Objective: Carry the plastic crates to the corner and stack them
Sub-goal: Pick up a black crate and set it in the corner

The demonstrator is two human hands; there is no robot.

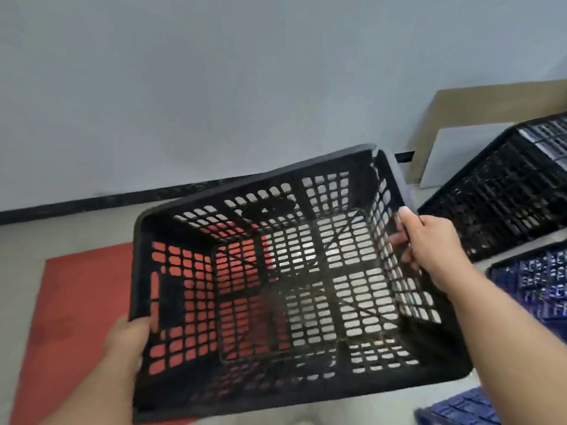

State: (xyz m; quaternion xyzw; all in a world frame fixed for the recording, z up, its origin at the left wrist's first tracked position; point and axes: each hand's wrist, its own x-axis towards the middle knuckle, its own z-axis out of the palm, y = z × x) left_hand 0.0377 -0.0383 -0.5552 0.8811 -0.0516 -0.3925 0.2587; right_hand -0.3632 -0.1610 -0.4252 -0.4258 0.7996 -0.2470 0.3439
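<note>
Even, soft indoor light; faint shadows. Motion blur throughout, edges smeared; wide-angle bending, perhaps strongest at corners.

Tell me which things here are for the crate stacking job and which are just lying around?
For the job:
- black crate, held by left hand and right hand
- second black crate
- blue crate
- another blue crate

Just lying about:
- red mat
- cardboard sheet
- white board
</note>
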